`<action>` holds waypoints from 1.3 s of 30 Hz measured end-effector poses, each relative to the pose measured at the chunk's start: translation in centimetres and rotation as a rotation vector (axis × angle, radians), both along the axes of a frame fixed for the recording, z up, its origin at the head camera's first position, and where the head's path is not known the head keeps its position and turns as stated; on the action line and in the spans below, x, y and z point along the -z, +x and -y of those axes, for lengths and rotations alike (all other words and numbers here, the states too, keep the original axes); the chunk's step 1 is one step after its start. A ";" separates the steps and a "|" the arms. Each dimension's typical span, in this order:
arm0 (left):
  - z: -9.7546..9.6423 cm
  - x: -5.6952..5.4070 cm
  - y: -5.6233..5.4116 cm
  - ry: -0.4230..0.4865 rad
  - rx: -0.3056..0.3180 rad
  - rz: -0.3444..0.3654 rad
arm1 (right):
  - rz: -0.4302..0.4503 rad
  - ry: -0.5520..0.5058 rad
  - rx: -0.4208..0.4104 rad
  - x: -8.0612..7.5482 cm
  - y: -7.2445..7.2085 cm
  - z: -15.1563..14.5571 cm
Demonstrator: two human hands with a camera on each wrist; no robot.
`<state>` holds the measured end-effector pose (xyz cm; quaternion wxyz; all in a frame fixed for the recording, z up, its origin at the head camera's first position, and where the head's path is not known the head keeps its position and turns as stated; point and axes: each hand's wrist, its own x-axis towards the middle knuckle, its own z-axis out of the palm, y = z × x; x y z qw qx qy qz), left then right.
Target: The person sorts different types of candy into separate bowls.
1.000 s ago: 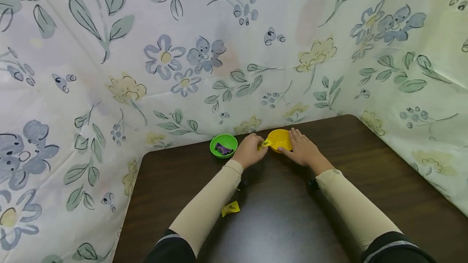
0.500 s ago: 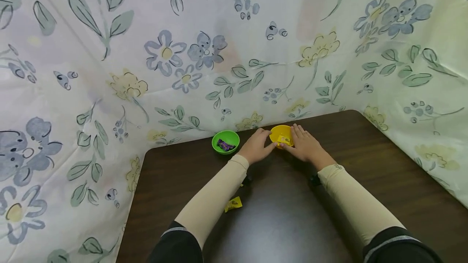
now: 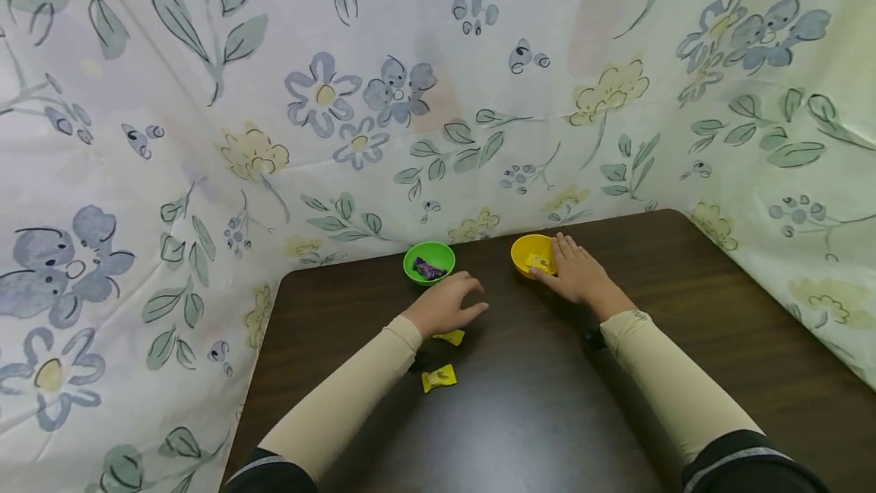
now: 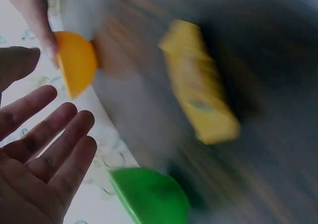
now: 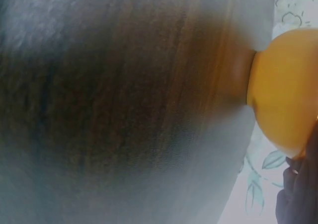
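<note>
My right hand rests against the right side of a small yellow bowl, its fingers straight along the rim and the thumb at the near edge. Inside that bowl lies a yellow-wrapped candy. My left hand hovers over the table, palm bare and fingers loosely bent in the left wrist view, holding nothing. Just below it is one yellow candy, partly covered by the hand. Nearer to me lies another yellow candy.
A green bowl with purple-wrapped candy in it stands at the back, left of the yellow bowl. The brown table ends at a flower-patterned cloth behind and at both sides.
My left hand has let the yellow candy go into the yellow bowl and moved back left toward the candies on the table. My right hand has stayed at the bowl.
</note>
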<state>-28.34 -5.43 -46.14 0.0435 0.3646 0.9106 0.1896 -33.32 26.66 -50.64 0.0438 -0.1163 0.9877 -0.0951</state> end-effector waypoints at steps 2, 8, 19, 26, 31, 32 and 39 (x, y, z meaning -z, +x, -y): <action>1.3 0.4 0.5 -0.026 -0.008 0.007 | 0.003 0.000 -0.004 0.0 -0.1 0.0; 3.9 1.2 1.3 -0.088 -0.014 0.029 | 0.016 0.000 -0.004 0.0 -0.2 0.0; 5.3 2.3 1.5 -0.167 0.010 0.024 | 0.015 -0.005 -0.002 0.0 0.0 0.0; 5.2 2.7 1.1 -0.174 0.017 0.043 | -0.002 -0.011 -0.007 -0.1 0.1 0.1; 5.0 2.9 0.8 -0.174 0.030 0.108 | -0.005 -0.012 -0.012 -0.4 0.4 0.2; 5.0 3.0 0.7 -0.171 0.035 0.114 | -0.007 -0.007 -0.012 -0.5 0.4 0.2; 4.9 3.3 0.6 -0.134 0.063 0.106 | -0.009 0.007 -0.014 -0.3 0.3 0.1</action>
